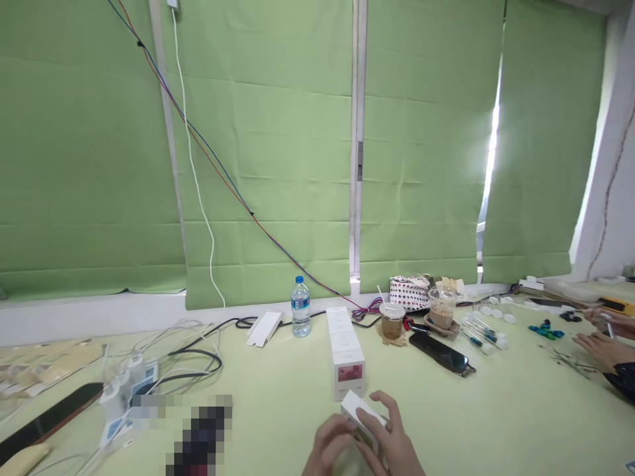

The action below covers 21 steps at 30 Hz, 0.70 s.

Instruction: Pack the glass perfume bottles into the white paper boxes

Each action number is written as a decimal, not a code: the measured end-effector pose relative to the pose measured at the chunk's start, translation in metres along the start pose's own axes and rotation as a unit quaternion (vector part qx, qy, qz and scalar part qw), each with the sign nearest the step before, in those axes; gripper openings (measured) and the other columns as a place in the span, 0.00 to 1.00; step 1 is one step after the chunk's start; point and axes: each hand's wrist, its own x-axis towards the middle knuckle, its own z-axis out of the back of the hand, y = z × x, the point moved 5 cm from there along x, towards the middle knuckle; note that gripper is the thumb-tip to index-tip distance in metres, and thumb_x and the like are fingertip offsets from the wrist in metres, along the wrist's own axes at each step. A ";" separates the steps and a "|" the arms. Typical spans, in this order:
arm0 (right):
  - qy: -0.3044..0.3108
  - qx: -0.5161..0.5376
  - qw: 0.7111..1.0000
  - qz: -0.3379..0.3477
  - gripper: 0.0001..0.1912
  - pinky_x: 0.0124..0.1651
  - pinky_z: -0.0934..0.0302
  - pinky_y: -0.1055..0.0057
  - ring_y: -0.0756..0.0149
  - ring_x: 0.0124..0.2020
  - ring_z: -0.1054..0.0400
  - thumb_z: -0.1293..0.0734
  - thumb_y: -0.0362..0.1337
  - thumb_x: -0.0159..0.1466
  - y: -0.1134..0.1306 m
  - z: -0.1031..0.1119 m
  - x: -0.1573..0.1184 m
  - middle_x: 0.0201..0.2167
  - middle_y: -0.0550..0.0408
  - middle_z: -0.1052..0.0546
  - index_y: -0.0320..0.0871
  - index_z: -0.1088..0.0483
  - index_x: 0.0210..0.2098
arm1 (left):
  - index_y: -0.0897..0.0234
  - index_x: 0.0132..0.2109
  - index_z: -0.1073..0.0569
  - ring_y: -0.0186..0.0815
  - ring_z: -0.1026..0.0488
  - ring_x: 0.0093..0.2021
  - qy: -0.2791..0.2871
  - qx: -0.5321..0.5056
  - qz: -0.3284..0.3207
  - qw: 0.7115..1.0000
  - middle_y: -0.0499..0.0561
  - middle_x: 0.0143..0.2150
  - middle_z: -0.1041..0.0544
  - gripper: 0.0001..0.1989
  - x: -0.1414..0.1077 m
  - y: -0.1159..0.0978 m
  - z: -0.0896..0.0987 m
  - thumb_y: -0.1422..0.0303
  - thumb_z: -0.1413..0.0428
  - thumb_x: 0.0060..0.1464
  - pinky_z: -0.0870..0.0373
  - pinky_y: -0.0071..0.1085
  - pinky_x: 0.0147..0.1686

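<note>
A small white box (358, 411) is held between my two hands near the bottom of the view, tilted, its lower part hidden by fingers. My left hand (330, 444) grips its left side with bent fingers. On the right side, my right hand (389, 433) holds it with thumb and fingers, the index finger raised off the box. Just beyond it stands a row of white boxes (342, 340), lined up one behind another; the nearest has a reddish picture on its front.
Behind stand a water bottle (300, 311), an iced drink cup (392, 322), a second cup (441, 311) and a white carton (264, 328). A phone (440, 352) lies to the right. Cables and a power strip (143, 380) spread left. Another person's hands (602, 340) work at far right.
</note>
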 end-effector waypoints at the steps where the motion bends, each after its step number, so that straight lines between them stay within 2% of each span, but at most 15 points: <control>1: 0.010 0.038 0.999 -0.018 0.16 0.38 0.29 0.70 0.62 0.37 0.26 0.40 0.37 0.65 -0.001 0.003 0.003 0.52 0.46 0.33 0.52 0.33 0.52 | 0.47 0.61 0.42 0.47 0.31 0.55 -0.019 0.017 0.024 0.999 0.58 0.55 0.32 0.23 -0.001 0.006 0.000 0.61 0.50 0.59 0.29 0.46 0.50; 3: 0.035 0.111 0.992 -0.042 0.15 0.45 0.32 0.69 0.62 0.42 0.27 0.40 0.33 0.65 -0.001 0.013 0.012 0.45 0.50 0.30 0.52 0.31 0.49 | 0.53 0.60 0.41 0.50 0.36 0.59 -0.037 0.051 0.090 0.994 0.61 0.57 0.35 0.24 0.001 0.016 0.000 0.63 0.48 0.57 0.34 0.50 0.55; 6: 0.056 0.170 0.982 -0.055 0.16 0.48 0.33 0.68 0.62 0.47 0.30 0.40 0.30 0.63 -0.002 0.023 0.025 0.46 0.51 0.30 0.52 0.30 0.47 | 0.57 0.62 0.41 0.52 0.41 0.63 0.013 0.061 0.145 0.987 0.62 0.62 0.39 0.28 0.009 0.021 -0.004 0.64 0.46 0.55 0.38 0.51 0.58; 9: 0.042 0.165 0.985 -0.027 0.18 0.49 0.34 0.68 0.61 0.50 0.33 0.41 0.27 0.63 -0.009 0.023 0.032 0.50 0.50 0.34 0.51 0.30 0.48 | 0.54 0.63 0.44 0.46 0.38 0.61 0.086 0.025 0.189 0.978 0.57 0.62 0.36 0.28 0.017 0.022 -0.011 0.70 0.48 0.56 0.37 0.46 0.58; 12: 0.018 0.125 0.992 0.020 0.21 0.50 0.35 0.67 0.61 0.50 0.33 0.42 0.27 0.64 -0.019 0.014 0.034 0.50 0.48 0.35 0.51 0.31 0.51 | 0.54 0.63 0.44 0.41 0.34 0.57 0.111 -0.018 0.220 0.969 0.55 0.58 0.33 0.26 0.027 0.022 -0.013 0.74 0.54 0.58 0.35 0.42 0.57; 14: -0.002 0.084 0.996 0.035 0.22 0.54 0.37 0.63 0.58 0.53 0.35 0.42 0.27 0.64 -0.025 0.008 0.035 0.51 0.49 0.35 0.52 0.32 0.53 | 0.54 0.62 0.42 0.41 0.34 0.57 0.095 -0.026 0.223 0.970 0.56 0.58 0.33 0.24 0.034 0.023 -0.012 0.73 0.54 0.58 0.36 0.43 0.57; 16: -0.020 0.051 0.998 0.030 0.24 0.59 0.42 0.57 0.54 0.60 0.41 0.40 0.27 0.63 -0.030 0.002 0.037 0.57 0.49 0.39 0.55 0.34 0.55 | 0.54 0.61 0.41 0.43 0.36 0.59 0.070 -0.019 0.228 0.971 0.56 0.58 0.35 0.24 0.040 0.025 -0.009 0.72 0.53 0.59 0.37 0.46 0.57; 18: -0.016 0.050 0.999 0.010 0.26 0.61 0.45 0.55 0.52 0.64 0.48 0.38 0.27 0.62 -0.033 -0.004 0.040 0.65 0.51 0.49 0.56 0.36 0.57 | 0.54 0.60 0.40 0.44 0.38 0.60 0.044 0.003 0.242 0.969 0.56 0.59 0.38 0.23 0.043 0.027 -0.006 0.71 0.52 0.59 0.38 0.48 0.58; 21: 0.012 0.085 0.996 -0.036 0.32 0.61 0.43 0.58 0.55 0.66 0.50 0.40 0.22 0.59 -0.033 -0.014 0.044 0.70 0.56 0.63 0.56 0.40 0.59 | 0.54 0.60 0.40 0.49 0.47 0.66 -0.013 0.022 0.266 0.964 0.57 0.64 0.45 0.24 0.044 0.031 0.000 0.66 0.47 0.57 0.46 0.53 0.61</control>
